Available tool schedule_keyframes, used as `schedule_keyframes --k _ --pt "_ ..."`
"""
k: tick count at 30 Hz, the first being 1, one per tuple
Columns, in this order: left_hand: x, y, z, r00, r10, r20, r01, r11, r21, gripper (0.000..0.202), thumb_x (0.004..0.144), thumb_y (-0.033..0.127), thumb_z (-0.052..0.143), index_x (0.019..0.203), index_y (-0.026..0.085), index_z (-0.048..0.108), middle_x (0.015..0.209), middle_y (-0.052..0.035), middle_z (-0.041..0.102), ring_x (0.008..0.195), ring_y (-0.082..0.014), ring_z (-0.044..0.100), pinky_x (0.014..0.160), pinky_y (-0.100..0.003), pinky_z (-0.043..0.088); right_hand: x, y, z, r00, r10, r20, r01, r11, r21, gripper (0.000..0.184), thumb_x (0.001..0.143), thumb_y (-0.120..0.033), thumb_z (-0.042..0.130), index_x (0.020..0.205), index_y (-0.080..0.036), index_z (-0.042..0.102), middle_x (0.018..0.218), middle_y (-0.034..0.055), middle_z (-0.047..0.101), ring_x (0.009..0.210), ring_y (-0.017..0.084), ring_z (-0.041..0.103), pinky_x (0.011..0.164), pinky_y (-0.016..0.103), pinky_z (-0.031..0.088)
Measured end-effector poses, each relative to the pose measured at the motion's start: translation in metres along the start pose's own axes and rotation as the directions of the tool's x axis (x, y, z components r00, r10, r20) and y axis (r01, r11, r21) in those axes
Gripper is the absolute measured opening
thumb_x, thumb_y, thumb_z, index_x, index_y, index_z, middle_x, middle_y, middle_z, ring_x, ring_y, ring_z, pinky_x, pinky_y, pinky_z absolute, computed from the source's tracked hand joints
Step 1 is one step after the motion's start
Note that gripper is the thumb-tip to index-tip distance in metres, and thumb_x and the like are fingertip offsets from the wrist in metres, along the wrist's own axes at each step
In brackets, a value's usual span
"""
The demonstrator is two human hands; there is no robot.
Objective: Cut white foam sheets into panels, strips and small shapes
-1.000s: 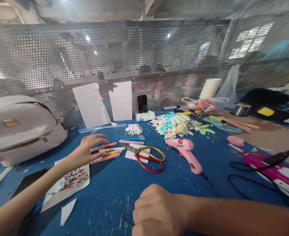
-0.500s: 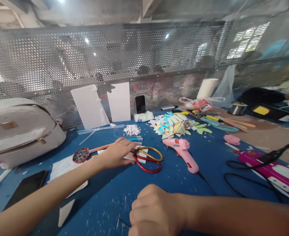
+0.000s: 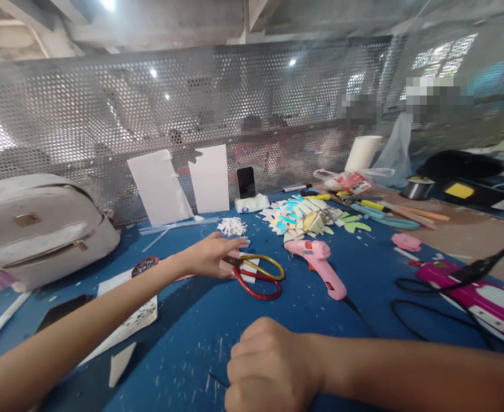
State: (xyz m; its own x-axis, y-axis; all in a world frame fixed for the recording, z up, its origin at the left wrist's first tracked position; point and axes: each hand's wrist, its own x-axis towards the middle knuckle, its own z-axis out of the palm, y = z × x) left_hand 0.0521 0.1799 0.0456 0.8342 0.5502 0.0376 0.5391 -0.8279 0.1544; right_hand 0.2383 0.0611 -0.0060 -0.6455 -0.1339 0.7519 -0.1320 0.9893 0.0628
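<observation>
My left hand (image 3: 211,256) reaches over the middle of the blue table. Its fingers are stretched and apart, beside the blades of scissors (image 3: 262,280) with one red and one yellow handle loop. The end of a blue stick (image 3: 243,242) shows by the fingertips. White paper (image 3: 252,269) lies under the scissors. Close to me, my right hand (image 3: 269,366) is closed in a fist. A thin dark tip (image 3: 218,379) sticks out at its left side; what the fist holds is hidden. A pink glue gun (image 3: 318,263) lies right of the scissors.
Behind are a pile of coloured foam pieces (image 3: 298,218), white scraps (image 3: 231,226), a propped phone (image 3: 246,182) and white boards (image 3: 211,180). A pale backpack (image 3: 41,229) stands left. To the right lie a magenta power strip (image 3: 461,292) and black cable.
My left hand has lifted slightly and shifted right, with its fingers over the scissors' blade end. The right fist stays almost where it was. The view has shifted a little.
</observation>
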Motion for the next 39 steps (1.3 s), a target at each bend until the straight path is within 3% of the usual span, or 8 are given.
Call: schedule_keyframes --k 3,9,12,16,19,21,29,39 --pt "0.005 0.004 -0.009 0.998 0.046 0.045 -0.048 0.998 0.042 0.076 0.079 0.029 0.069 0.147 0.024 0.035 0.141 -0.0102 0.06 0.118 -0.0305 0.063 0.115 -0.053 0.027 0.002 0.0 -0.001 1.0 -0.012 -0.008 0.012 1.0 0.006 0.014 0.085 -0.025 0.064 0.078 -0.02 0.053 0.058 -0.01 0.049 0.05 0.008 0.044 0.047 0.027 0.026" --pt "0.007 0.005 -0.013 0.991 0.103 0.087 -0.114 0.985 0.132 0.073 0.083 0.027 0.069 0.147 0.019 0.034 0.121 -0.011 0.071 0.106 -0.0292 0.068 0.109 -0.049 0.036 0.007 0.001 -0.003 0.998 -0.006 -0.06 0.007 1.0 0.017 0.015 0.089 -0.024 0.059 0.076 -0.019 0.054 0.057 -0.0089 0.047 0.05 0.009 0.041 0.046 0.026 0.025" --pt "0.002 0.005 -0.011 0.989 0.13 0.067 -0.14 0.975 0.171 0.069 0.089 0.027 0.068 0.147 0.023 0.032 0.124 -0.0088 0.069 0.115 -0.0268 0.065 0.112 -0.047 0.034 0.008 0.001 -0.004 0.998 -0.007 -0.063 0.009 1.0 0.028 0.015 0.089 -0.023 0.058 0.075 -0.019 0.055 0.057 -0.0086 0.044 0.05 0.01 0.04 0.046 0.026 0.025" --pt "-0.01 0.012 -0.01 0.982 0.19 0.009 -0.187 0.951 0.248 0.044 0.096 0.03 0.063 0.135 0.018 0.047 0.139 -0.0151 0.057 0.128 -0.03 0.054 0.107 -0.047 0.039 0.008 0.0 -0.003 0.998 -0.006 -0.06 0.007 1.0 0.023 0.018 0.092 -0.018 0.054 0.074 -0.018 0.055 0.057 -0.0077 0.042 0.05 0.011 0.037 0.046 0.027 0.022" --pt "-0.022 0.022 -0.004 0.969 0.247 0.001 -0.236 0.926 0.293 0.021 0.101 0.029 0.054 0.115 0.016 0.061 0.119 -0.0125 0.066 0.112 -0.0289 0.061 0.098 -0.045 0.047 0.008 -0.001 -0.002 0.997 -0.002 -0.073 0.005 0.999 0.044 0.024 0.095 -0.014 0.044 0.074 -0.017 0.057 0.057 -0.0067 0.04 0.05 0.011 0.036 0.045 0.027 0.021" --pt "-0.031 0.027 0.004 0.961 0.276 -0.001 -0.263 0.914 0.309 0.021 0.103 0.024 0.047 0.109 0.014 0.064 0.108 -0.0109 0.069 0.103 -0.0264 0.064 0.092 -0.042 0.051 0.008 -0.001 -0.002 0.997 -0.001 -0.08 0.006 0.998 0.058 0.028 0.096 -0.014 0.04 0.074 -0.016 0.058 0.057 -0.0064 0.04 0.049 0.011 0.035 0.045 0.027 0.022" --pt "-0.05 0.035 0.021 0.963 0.257 -0.084 -0.217 0.919 0.329 0.026 0.103 0.017 0.04 0.123 0.014 0.057 0.114 -0.0132 0.066 0.102 -0.0238 0.064 0.085 -0.038 0.056 0.008 0.0 -0.004 0.999 -0.014 -0.05 0.016 0.999 0.048 0.017 0.08 -0.017 0.049 0.068 -0.016 0.061 0.056 -0.0066 0.04 0.049 0.01 0.035 0.044 0.027 0.022" --pt "-0.022 0.035 0.028 0.957 0.217 -0.191 -0.143 0.929 0.341 0.025 0.106 0.02 0.038 0.107 0.013 0.061 0.106 -0.0121 0.065 0.096 -0.0231 0.064 0.083 -0.04 0.055 0.005 0.0 -0.004 0.999 -0.03 -0.013 0.03 0.999 0.026 0.004 0.072 -0.019 0.061 0.068 -0.018 0.06 0.056 -0.008 0.042 0.049 0.01 0.035 0.044 0.028 0.021"
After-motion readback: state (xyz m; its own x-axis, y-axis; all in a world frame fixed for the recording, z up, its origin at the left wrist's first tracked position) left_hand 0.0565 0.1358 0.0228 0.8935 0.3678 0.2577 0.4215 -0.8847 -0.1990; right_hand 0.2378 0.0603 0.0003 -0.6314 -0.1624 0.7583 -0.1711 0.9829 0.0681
